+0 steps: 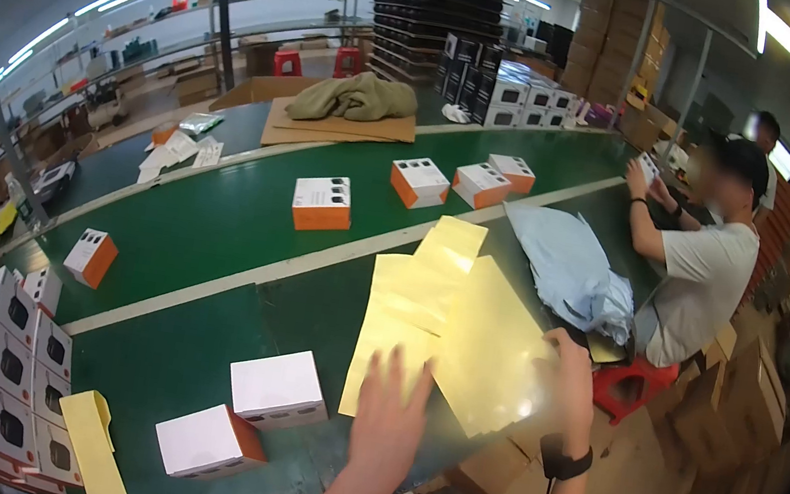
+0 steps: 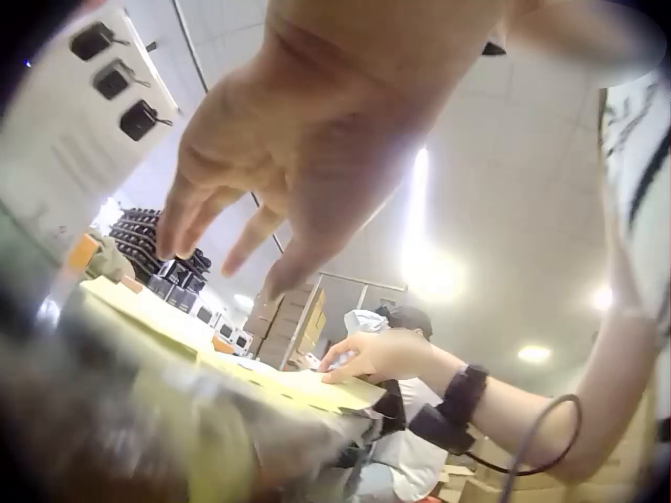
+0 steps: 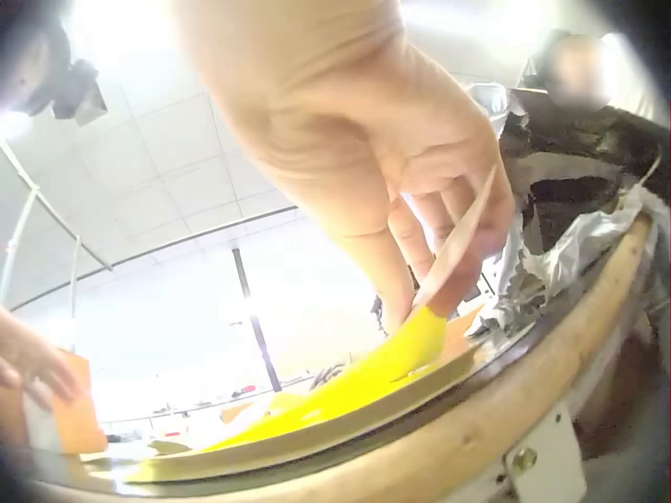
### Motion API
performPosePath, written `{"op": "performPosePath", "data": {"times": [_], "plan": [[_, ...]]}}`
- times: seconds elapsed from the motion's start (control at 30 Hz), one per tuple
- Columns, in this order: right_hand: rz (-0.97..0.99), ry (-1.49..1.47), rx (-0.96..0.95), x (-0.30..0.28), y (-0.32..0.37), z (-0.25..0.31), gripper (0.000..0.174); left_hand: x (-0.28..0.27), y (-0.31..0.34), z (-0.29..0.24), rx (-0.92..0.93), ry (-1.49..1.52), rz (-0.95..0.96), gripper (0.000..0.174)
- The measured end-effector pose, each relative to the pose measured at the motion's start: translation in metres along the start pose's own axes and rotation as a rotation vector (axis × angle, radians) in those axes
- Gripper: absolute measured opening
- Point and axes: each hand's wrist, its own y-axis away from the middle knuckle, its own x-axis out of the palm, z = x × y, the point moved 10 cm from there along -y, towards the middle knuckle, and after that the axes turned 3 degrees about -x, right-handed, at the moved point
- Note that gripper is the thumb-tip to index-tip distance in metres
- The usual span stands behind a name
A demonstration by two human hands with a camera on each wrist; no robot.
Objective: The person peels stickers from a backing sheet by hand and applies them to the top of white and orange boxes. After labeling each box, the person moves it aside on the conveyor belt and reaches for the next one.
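Note:
Yellow sheets [image 1: 408, 299] lie overlapped on the green table, beside a larger yellow sheet [image 1: 491, 352] on the right. My left hand [image 1: 389, 413] is spread over the lower edge of the left sheets, its fingers extended and holding nothing. At the right corner of the larger sheet, my right hand [image 1: 575, 384] pinches its edge. The right wrist view shows that yellow sheet [image 3: 388, 367] bent upward between the thumb and fingers of the right hand [image 3: 419, 157]. Two white boxes with orange sides, a nearer box [image 1: 204, 440] and a farther box [image 1: 279, 387], lie left of my left hand.
Stacked white boxes [image 1: 3, 374] and a folded yellow strip [image 1: 96, 448] are at the left. Several orange-and-white boxes [image 1: 322, 203] sit on the green belt [image 1: 218, 212]. A pale blue plastic bag [image 1: 565, 261] lies near a seated person [image 1: 707, 251] at the right.

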Motion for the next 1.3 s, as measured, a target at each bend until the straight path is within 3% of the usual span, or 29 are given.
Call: {"op": "performPosePath", "data": {"times": [0.1, 0.23, 0.3, 0.43, 0.5, 0.53, 0.57, 0.67, 0.7, 0.8, 0.9, 1.03, 1.1, 1.17, 1.23, 1.3], "plan": [[-0.094, -0.18, 0.021, -0.033, 0.001, 0.024, 0.038, 0.027, -0.071, 0.0, -0.078, -0.249, 0.074, 0.086], [-0.181, -0.247, 0.078, -0.051, 0.024, 0.008, 0.026, 0.094, -0.081, 0.047, -0.213, -0.28, 0.262, 0.078], [-0.213, -0.282, 0.054, -0.055, 0.036, 0.008, 0.019, 0.096, -0.072, 0.045, -0.193, -0.442, 0.225, 0.068], [-0.257, -0.415, 0.127, -0.066, 0.056, 0.002, 0.014, 0.076, -0.059, 0.045, -0.318, -0.388, 0.212, 0.066], [-0.253, -0.469, 0.172, -0.067, 0.066, 0.001, 0.013, 0.05, -0.054, 0.041, -0.287, -0.188, 0.074, 0.07], [-0.287, -0.502, 0.126, -0.071, 0.069, 0.008, 0.011, 0.02, -0.045, 0.027, -0.213, -0.16, -0.089, 0.076], [-0.323, -0.537, 0.077, -0.075, 0.073, 0.013, 0.01, 0.003, -0.038, 0.021, -0.216, -0.17, -0.085, 0.076], [-0.352, -0.597, 0.015, -0.078, 0.087, 0.025, 0.008, -0.061, -0.014, 0.014, -0.175, 0.4, -0.3, 0.07], [-0.39, -0.649, 0.006, -0.081, 0.091, 0.03, 0.005, -0.071, -0.005, 0.016, -0.226, 0.622, -0.243, 0.062], [-0.393, -0.694, -0.048, -0.085, 0.104, 0.046, 0.004, -0.094, 0.038, 0.029, -0.215, 1.303, -0.412, 0.043], [-0.409, -0.789, -0.085, -0.082, 0.115, 0.058, 0.004, -0.127, 0.113, 0.049, -0.258, 1.587, -0.569, 0.049], [-0.481, -0.798, -0.225, -0.072, 0.125, 0.078, 0.004, -0.187, 0.287, 0.093, -0.164, 1.492, -1.101, 0.049], [-0.488, -0.932, -0.282, -0.061, 0.131, 0.088, 0.011, -0.204, 0.418, 0.112, -0.421, 1.141, -1.427, 0.041], [-0.483, -1.099, -0.315, -0.063, 0.144, 0.123, 0.021, -0.222, 0.534, 0.088, -0.839, 0.161, -1.616, 0.037], [-0.419, -1.222, -0.374, -0.067, 0.154, 0.155, 0.027, -0.174, 0.636, 0.104, -1.008, -0.04, -1.517, 0.04], [-0.358, -1.115, -0.494, -0.075, 0.162, 0.203, 0.032, -0.085, 0.759, 0.167, -1.483, -0.11, -1.355, 0.045]]}}
